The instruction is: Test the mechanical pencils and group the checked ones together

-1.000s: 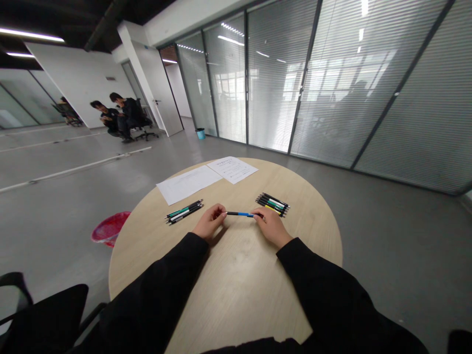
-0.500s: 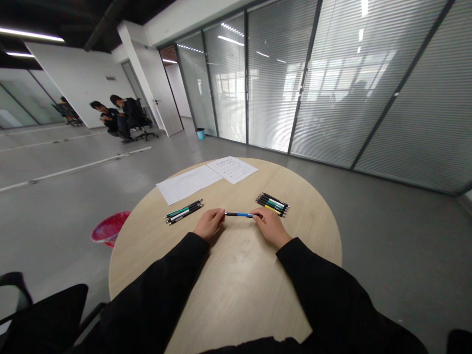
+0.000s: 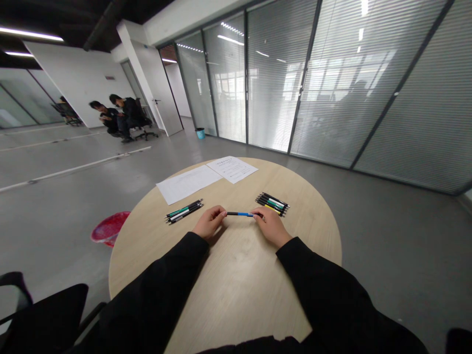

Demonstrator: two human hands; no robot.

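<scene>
pen: blue barrel, black ends | desk: pale wood grain | sleeves: black | basket: pinkish red | blinds: grey stripes

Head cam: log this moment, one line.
left hand: at one end of blue pen | right hand: at other end | nearby: left pen group, right pen group | surface: round wooden table

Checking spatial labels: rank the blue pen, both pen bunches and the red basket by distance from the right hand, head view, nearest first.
1. Blue pen, left of and touching the right hand.
2. Right pen bunch, on the table, just ahead.
3. Left pen bunch, on the table.
4. Red basket, floor, left of the table.
</scene>
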